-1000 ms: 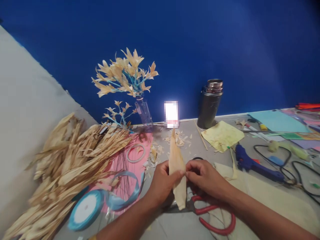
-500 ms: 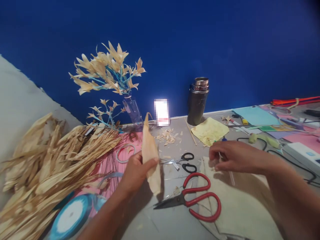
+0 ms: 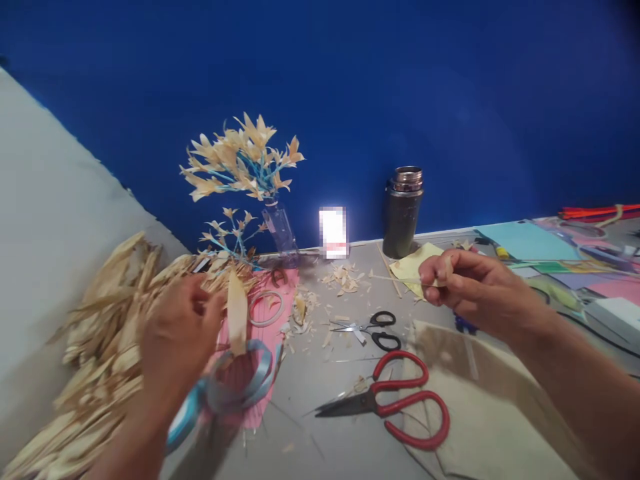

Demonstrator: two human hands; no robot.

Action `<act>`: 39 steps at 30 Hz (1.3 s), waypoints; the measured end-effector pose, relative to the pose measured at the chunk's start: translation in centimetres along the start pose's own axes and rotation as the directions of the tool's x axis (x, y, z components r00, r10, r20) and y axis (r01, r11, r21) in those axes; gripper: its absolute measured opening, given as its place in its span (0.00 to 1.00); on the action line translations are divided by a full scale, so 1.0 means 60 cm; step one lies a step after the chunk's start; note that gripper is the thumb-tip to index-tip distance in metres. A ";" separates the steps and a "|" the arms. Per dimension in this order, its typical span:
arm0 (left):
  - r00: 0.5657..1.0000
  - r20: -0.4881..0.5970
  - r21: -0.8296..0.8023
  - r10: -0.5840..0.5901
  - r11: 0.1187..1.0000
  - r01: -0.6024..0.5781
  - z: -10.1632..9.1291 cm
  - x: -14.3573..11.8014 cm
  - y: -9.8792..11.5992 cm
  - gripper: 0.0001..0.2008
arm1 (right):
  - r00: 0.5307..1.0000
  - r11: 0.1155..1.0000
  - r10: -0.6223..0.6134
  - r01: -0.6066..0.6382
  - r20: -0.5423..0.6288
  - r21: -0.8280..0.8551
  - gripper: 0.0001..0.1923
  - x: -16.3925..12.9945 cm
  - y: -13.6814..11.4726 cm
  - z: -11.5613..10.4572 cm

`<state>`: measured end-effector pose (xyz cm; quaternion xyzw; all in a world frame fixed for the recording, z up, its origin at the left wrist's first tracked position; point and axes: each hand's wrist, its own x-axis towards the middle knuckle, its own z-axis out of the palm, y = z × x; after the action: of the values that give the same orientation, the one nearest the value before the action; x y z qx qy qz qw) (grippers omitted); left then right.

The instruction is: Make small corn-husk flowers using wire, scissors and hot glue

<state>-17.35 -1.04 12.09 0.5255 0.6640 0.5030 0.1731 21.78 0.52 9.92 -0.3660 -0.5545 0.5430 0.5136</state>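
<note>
My left hand (image 3: pixel 175 333) is at the left, over the heap of dried husks (image 3: pixel 100 340), pinching one pale husk leaf (image 3: pixel 237 312) that hangs down above the pink sheet (image 3: pixel 253 363). My right hand (image 3: pixel 470 288) is raised at the right with its fingertips pinched on a thin straw-coloured strip (image 3: pixel 400 279) that points left. Below and between the hands lie the big red-handled scissors (image 3: pixel 400 403) and the small black-handled scissors (image 3: pixel 373 328) on the grey table.
A vase of husk flowers (image 3: pixel 247 163) and a dark metal flask (image 3: pixel 403 212) stand against the blue wall. Blue ribbon (image 3: pixel 240 383), a tape ring (image 3: pixel 265 308), husk scraps (image 3: pixel 345 277), a beige cloth (image 3: pixel 480 393) and coloured papers (image 3: pixel 530 241) lie around.
My left hand carried the husk leaf from the table's middle to the left, over the husk heap. My right hand let go of the leaf, went right and rose holding a thin strip.
</note>
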 end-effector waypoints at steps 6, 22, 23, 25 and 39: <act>0.655 0.754 -0.396 -0.056 0.756 0.521 0.161 -0.115 0.039 0.24 | 0.981 0.963 0.123 -0.155 0.151 0.221 0.25 0.009 0.070 0.114; 0.774 0.608 -0.471 -0.175 0.706 0.529 0.209 -0.120 -0.015 0.18 | 0.939 0.952 0.301 -0.288 0.169 -0.100 0.06 -0.015 0.140 0.150; 0.770 0.617 -0.455 -0.161 0.726 0.516 0.209 -0.122 -0.014 0.17 | 0.934 0.942 0.331 -0.320 0.133 -0.098 0.08 -0.015 0.142 0.151; 0.774 0.621 -0.418 -0.125 0.782 0.462 0.208 -0.126 -0.011 0.16 | 0.947 0.936 0.314 -0.296 0.072 -0.192 0.08 -0.012 0.143 0.154; 0.739 0.643 -0.395 -0.201 0.740 0.544 0.221 -0.132 -0.012 0.20 | 0.955 0.844 0.277 -0.188 0.108 -0.503 0.05 0.005 0.096 0.118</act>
<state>-4.59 -1.46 3.36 0.4224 0.5004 0.4493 0.6077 13.98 0.00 5.17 -0.4986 -0.6676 0.4745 0.2838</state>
